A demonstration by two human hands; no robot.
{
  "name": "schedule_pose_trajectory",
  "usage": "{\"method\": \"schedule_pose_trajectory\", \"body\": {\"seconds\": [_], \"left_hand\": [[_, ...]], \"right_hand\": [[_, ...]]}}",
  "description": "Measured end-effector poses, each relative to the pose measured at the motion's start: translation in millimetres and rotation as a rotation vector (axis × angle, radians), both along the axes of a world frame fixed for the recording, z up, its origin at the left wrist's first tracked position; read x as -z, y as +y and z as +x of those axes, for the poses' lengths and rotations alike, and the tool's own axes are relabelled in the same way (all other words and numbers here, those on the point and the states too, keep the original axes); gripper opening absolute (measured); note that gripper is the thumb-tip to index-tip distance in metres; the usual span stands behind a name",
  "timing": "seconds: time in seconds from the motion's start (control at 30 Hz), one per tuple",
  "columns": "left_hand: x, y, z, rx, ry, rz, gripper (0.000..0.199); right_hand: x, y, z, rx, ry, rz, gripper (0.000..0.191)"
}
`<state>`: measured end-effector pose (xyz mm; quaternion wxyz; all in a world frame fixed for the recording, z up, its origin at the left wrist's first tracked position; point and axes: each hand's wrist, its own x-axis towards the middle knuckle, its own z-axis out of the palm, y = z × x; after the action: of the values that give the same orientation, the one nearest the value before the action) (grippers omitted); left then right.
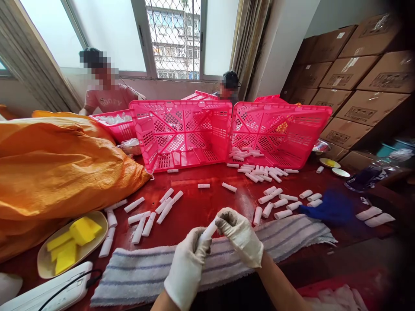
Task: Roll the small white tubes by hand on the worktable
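In white gloves, both of my hands meet over a striped towel at the front of the red table. My left hand is wrapped round a small white tube, tilted with its upper end toward the right. At that upper end, the fingers of my right hand are pinched together on the tube; its tip is hidden by them. Similar white tubes lie loose to the left, and a larger group of tubes lies to the right.
Two pink baskets lie on their sides across the back. An orange sack, a dish of yellow sponges and a white device with a black cable stand left. On the right are a blue cloth and stacked cartons. Two people sit beyond.
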<state>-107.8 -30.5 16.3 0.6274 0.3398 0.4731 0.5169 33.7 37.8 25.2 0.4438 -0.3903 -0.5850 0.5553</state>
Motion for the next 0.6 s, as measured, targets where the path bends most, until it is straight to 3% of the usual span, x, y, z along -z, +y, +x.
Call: {"method": "schedule_pose_trajectory", "body": {"seconds": [0.07,0.17,0.23,0.3,0.4,0.47,0.53,0.6], "left_hand": [[-3.4,-0.5,-1.3,0.015,-0.023,0.002,0.038],[-6.7,-0.5,-12.0,0.387,-0.406,-0.184,0.045],[-6.1,-0.5,-16.5,0.512,-0.525,-0.246,0.046],[-3.7,-0.5,-13.4,0.399,-0.396,-0.172,0.044],[-0.2,-0.2,0.3,0.019,0.129,0.074,0.035],[0.9,0.5,7.6,-0.12,0.416,0.176,0.03],[2.3,1.7,9.9,-0.09,0.516,0.178,0.032],[6.0,3.4,7.5,0.024,0.52,0.127,0.038]], "right_hand": [[-2.8,-3.1,0.2,0.027,0.019,0.01,0.035],[-12.2,-8.3,1.4,-0.059,0.021,0.081,0.032],[-16.8,-9.2,1.3,-0.108,0.016,0.077,0.032],[-16.9,-7.8,-0.5,-0.111,0.021,0.037,0.035],[-10.2,-7.2,-5.3,-0.098,0.017,-0.006,0.039],[-3.3,-11.2,-8.7,-0.096,0.024,0.0,0.041],[5.2,-17.2,-11.2,-0.104,0.031,0.025,0.04],[15.2,-19.9,-10.6,-0.092,0.014,0.035,0.036]]}}
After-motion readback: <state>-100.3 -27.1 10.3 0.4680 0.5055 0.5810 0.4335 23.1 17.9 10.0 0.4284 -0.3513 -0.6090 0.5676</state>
